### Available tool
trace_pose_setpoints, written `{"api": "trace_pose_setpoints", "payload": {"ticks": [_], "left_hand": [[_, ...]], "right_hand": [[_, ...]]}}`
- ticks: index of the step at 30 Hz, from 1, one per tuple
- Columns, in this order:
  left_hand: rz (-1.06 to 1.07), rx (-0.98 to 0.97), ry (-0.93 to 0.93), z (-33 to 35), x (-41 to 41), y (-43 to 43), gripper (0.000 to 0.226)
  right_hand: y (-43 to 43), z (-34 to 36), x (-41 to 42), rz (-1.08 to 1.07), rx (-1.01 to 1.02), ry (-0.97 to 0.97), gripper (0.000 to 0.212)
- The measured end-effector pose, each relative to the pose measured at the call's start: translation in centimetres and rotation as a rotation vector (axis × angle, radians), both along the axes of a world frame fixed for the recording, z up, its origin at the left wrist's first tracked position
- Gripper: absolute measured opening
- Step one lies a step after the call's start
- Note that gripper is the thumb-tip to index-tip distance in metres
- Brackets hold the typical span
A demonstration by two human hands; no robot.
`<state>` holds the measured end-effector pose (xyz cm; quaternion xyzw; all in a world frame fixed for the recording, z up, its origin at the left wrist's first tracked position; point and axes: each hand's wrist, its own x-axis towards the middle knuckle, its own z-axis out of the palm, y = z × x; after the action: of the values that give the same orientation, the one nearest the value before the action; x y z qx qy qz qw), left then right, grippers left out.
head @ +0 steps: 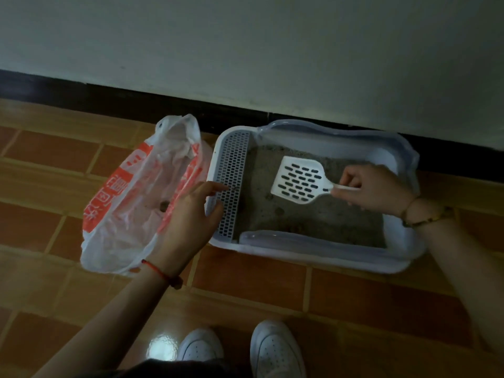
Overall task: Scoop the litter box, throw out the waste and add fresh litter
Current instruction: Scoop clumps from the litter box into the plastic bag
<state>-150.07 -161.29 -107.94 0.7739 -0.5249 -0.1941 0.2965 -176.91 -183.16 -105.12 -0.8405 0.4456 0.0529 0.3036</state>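
A pale blue litter box stands on the floor against the wall, with grey litter and a few dark clumps inside. A perforated grate runs along its left end. My right hand grips the handle of a white slotted scoop, held flat and empty above the litter. My left hand hovers with fingers apart between the box's left rim and a white plastic bag with red print, which lies open with a dark clump inside.
Orange-brown floor tiles surround the box. A dark baseboard and a pale wall run behind it. My two white shoes are at the bottom edge, close to the box's front.
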Motion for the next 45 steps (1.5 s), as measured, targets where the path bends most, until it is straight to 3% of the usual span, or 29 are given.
{"api": "trace_pose_setpoints", "payload": {"ticks": [6,15,21,34,41,45], "left_hand": [[-0.025,-0.006,0.001,-0.3,-0.8,-0.3,0.031],[-0.055,0.015,-0.021,-0.1,-2.0,-0.8,0.030],[-0.051,0.008,0.006,-0.3,-1.9,-0.5,0.030],[0.028,0.013,-0.016,-0.5,-0.9,0.2,0.030],[0.056,0.029,-0.015,-0.2,-0.4,0.4,0.029],[0.072,0.024,-0.021,-0.3,-0.5,0.4,0.029]], "right_hand": [[-0.6,0.5,-2.8,0.169,-0.073,0.241,0.023],[-0.3,1.1,-3.5,0.443,-0.196,0.441,0.025],[0.5,0.1,-2.8,0.496,-0.084,0.357,0.022],[4.4,-3.8,2.7,0.592,-0.190,0.135,0.020],[4.8,-3.4,5.2,0.459,-0.099,0.115,0.022],[4.7,-4.2,5.3,0.375,0.050,0.074,0.026]]}}
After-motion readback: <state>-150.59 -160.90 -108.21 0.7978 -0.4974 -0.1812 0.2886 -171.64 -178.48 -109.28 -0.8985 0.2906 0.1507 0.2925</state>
